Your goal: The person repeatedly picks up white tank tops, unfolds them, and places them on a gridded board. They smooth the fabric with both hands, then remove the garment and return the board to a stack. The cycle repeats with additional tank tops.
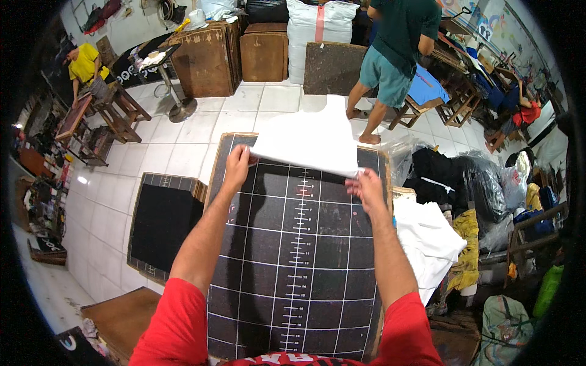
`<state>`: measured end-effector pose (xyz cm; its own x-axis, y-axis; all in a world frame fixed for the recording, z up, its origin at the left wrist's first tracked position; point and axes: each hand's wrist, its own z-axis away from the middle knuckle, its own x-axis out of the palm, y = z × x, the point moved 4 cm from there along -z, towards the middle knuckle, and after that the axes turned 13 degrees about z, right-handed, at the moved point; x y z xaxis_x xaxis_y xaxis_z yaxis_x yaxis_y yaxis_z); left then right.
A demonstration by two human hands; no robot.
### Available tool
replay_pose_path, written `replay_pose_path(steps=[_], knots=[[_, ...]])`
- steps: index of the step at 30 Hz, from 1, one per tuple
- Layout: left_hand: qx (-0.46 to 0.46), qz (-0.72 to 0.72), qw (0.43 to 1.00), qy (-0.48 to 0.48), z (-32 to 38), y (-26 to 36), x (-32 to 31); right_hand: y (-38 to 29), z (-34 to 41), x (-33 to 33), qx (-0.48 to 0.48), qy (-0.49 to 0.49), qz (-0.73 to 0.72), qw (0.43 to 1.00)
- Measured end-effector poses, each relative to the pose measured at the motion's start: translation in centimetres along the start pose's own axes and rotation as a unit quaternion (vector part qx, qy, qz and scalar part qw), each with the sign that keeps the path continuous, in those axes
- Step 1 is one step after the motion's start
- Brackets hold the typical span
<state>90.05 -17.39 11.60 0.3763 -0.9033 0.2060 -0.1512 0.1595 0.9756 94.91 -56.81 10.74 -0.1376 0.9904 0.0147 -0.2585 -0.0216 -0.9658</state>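
Observation:
A white fabric piece (309, 132), cut like a garment panel, hangs stretched between my two hands above the far end of a black gridded board (300, 256). My left hand (238, 167) pinches its near left corner, with the fingertips partly hidden by the cloth. The near right corner is at the thumb and fingers of my right hand (366, 187), which are slightly blurred. White lines and a numbered scale run along the board. The fabric casts a dark shadow on it.
Left of the board, a lower board (171, 187) carries black fabric (160, 224). White cloth (425, 238) is heaped at the right, near plastic-wrapped black bundles (480, 183). A person (393, 59) stands beyond the board. Brown boards (201, 59) lean at the back beside a metal-based stand (176, 87).

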Motion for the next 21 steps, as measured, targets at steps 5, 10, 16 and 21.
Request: replay_pose_path(steps=[5,10,16,21], knots=[[0.013,-0.036,0.999,-0.02,5.5,-3.3,-3.5,4.1,3.6,-1.5,0.052,-0.002,0.076,0.996],[-0.01,-0.051,0.998,-0.03,11.9,-2.2,-5.4,5.0,9.4,-2.2,0.049,-0.032,0.157,0.986],[0.007,-0.272,0.962,-0.003,20.0,0.6,-7.1,7.4,17.8,-2.9,0.069,-0.046,0.175,0.981],[0.026,-0.303,0.952,-0.011,25.5,1.1,-7.5,8.5,22.7,-3.3,0.067,-0.044,0.192,0.978]])
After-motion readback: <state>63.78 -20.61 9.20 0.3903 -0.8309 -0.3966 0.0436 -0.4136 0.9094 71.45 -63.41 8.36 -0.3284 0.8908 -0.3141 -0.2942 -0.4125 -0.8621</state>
